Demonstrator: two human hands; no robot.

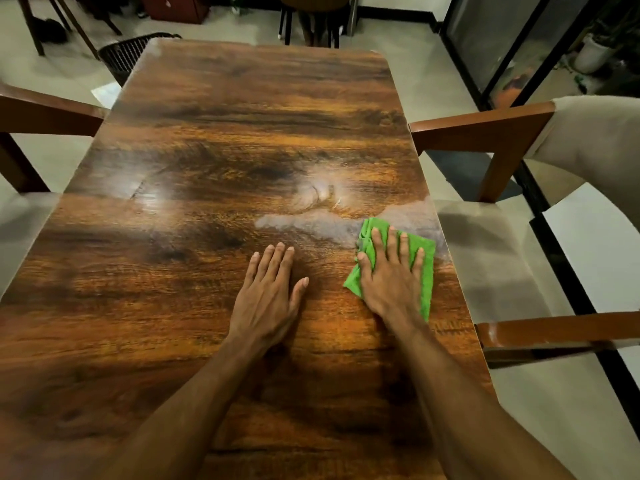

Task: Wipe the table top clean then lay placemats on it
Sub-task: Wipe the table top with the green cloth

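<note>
Left hand (268,292): flat on worktop (173,271), fingers (273,261) straight, together.
Right hand (391,271): at its 3 o'clock, fingers spread, pressing cloth (428,285).
Smear (304,223): cloth's 11 o'clock.

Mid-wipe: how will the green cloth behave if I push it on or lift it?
The green cloth looks soft and floppy: it creases under the flat right hand, so it would likely drape when lifted. It probably glides on the glossy table, though its loose corner may fold over. Likely light, perhaps damp given the pale smear beside it.
</note>
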